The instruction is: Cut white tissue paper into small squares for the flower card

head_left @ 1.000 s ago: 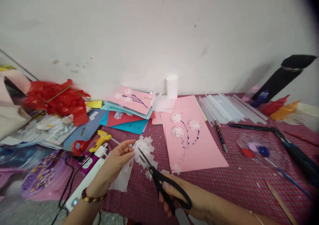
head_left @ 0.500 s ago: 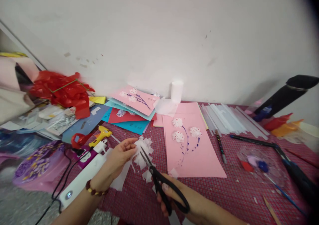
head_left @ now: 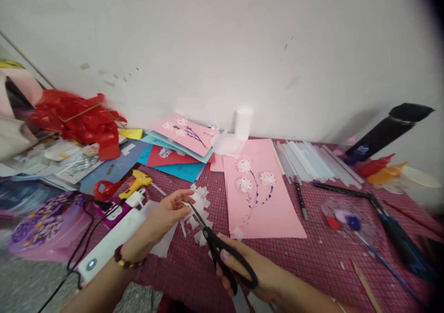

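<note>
My right hand grips a pair of black-handled scissors, fingers through the handles. The blades point up and left, nearly together, their tips at the fingertips of my left hand. That hand is closed in a pinch; whatever sits between thumb and fingers blends with the white behind it. Just beyond lies a loose heap of small cut white paper pieces. A larger white sheet lies partly under my left wrist. To the right is a pink sheet with three white speckled blossoms and purple stems.
Pink, red and blue cards are stacked at the back, near a white roll. A yellow glue gun and a white power strip with cables lie left. Translucent glue sticks, a marker and a paint palette lie right.
The scissor blades have closed from spread apart to nearly together beside my left fingertips. The whole view has shifted slightly, so the table things appear a little further left and up.
</note>
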Motion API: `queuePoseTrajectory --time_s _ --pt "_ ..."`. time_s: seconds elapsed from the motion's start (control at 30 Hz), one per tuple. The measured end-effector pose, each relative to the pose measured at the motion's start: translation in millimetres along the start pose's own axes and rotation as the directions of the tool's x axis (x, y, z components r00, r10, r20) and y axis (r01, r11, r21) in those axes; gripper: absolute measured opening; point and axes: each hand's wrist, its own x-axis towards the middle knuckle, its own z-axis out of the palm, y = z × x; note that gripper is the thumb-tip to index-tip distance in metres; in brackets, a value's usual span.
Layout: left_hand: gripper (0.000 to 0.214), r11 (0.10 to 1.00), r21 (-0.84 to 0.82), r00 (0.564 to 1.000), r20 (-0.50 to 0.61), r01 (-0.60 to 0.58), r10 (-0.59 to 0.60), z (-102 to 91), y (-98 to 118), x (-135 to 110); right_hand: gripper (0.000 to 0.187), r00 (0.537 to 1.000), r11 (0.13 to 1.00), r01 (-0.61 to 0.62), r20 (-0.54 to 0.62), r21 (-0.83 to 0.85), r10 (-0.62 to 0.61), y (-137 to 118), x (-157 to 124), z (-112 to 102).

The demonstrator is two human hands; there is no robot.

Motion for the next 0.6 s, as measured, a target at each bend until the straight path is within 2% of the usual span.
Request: queuePoseTrajectory --time_s 0.07,0.17,0.3,0.4,0.5,0.6 --pt "0.047 1.0 -0.021 1.0 -0.006 0.021 -0.021 1.7 2 0 0.057 1.0 1.0 -0.002 -0.024 -0.028 0.002 0 1 -1" --pt "0.049 0.979 -0.168 0.993 -0.026 0.112 -0.118 1.2 3 -3 0.059 0.996 0.999 -0.032 -0.082 -0.035 0.029 -1 2 -3" --pt "0.042 0.885 -0.349 0.952 0.107 0.306 -0.287 -7.1 -9 -10 0.058 0.992 0.999 -0.048 -0.117 0.003 0.048 2 6 -9" --pt "0.029 0.874 -0.296 0.922 0.153 0.386 -0.355 -12.3 -23 -13 0.054 0.993 0.997 -0.053 -0.104 0.053 0.058 6 9 -14" --pt "0.028 0.899 -0.238 0.93 0.112 0.368 -0.351 -12.3 -26 -12 0.05 0.998 0.996 -0.025 -0.06 0.086 0.03 10 9 -16" --pt "0.026 0.944 -0.213 0.967 0.009 0.252 -0.256 -10.1 -20 -7 0.05 1.0 0.99 -0.004 0.0 0.138 0.004 11 7 -18"
